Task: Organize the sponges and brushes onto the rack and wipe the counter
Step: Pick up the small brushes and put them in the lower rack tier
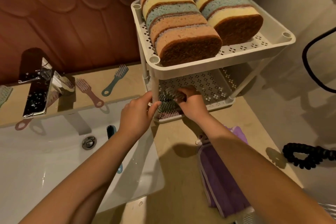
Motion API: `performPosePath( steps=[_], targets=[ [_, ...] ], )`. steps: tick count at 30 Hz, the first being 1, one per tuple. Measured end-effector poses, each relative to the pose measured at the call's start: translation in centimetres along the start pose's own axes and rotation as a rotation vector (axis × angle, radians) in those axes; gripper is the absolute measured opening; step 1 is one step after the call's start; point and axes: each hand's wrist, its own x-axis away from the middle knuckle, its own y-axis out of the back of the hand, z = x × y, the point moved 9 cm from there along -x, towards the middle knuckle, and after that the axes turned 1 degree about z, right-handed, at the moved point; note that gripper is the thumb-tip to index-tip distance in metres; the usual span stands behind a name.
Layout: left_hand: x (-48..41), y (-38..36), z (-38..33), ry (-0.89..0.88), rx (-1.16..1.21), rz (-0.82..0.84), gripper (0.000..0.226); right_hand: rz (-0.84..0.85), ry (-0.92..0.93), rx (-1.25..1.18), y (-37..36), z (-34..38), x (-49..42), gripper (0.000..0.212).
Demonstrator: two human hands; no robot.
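A cream two-tier rack (278, 41) stands on the counter. Two rows of sponges (179, 23) stand on edge on its top shelf. On the lower shelf (209, 82) lie several brushes (168, 108) at the front left. My right hand (193, 104) reaches under the top shelf and grips a brush (171, 92) over the others. My left hand (138, 112) holds the rack's front post (155, 89). A pink brush (89, 92) and a blue brush (114, 80) lie on the ledge behind the sink. Another brush (111, 131) lies in the sink, partly behind my left arm.
A purple cloth (218, 178) lies on the counter under my right arm. The white sink (45, 160) with its chrome tap (38, 87) is at left. A black coiled cord (305, 154) sits at right. More brushes show partly at the far left edge.
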Motion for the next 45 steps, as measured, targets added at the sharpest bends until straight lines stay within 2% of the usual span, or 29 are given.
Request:
performPosePath(
  steps=[3,7,17,20,30,38,41,45],
  targets=[
    [0.1,-0.2,0.1,-0.024,0.015,-0.015,0.025,0.057,0.030,0.092,-1.5,0.5,-3.4,0.033],
    [0.1,-0.4,0.3,-0.030,0.018,-0.009,0.027,0.116,0.078,0.096,-3.6,1.2,-5.9,0.030],
    [0.0,-0.7,0.7,-0.002,0.014,0.040,0.024,0.152,0.020,0.065,-5.6,0.6,-8.0,0.051],
    [0.0,-0.7,0.7,0.007,0.034,0.044,0.022,0.183,0.027,0.000,-6.0,0.9,-7.5,0.048],
    [0.0,-1.0,0.9,0.015,0.015,0.043,0.027,0.183,0.097,0.012,-7.5,-0.2,-7.2,0.042],
    [0.0,-0.8,0.6,0.018,0.012,0.041,0.028,0.144,0.124,0.023,-7.9,-1.1,-7.2,0.044],
    [0.0,-0.9,0.7,0.024,0.029,0.036,0.027,0.040,0.146,-0.030,-6.6,-0.6,-5.7,0.042],
    [0.2,-1.0,1.0,0.054,0.031,0.024,0.028,-0.078,0.099,-0.144,-4.6,-0.1,-1.1,0.026]
  ],
)
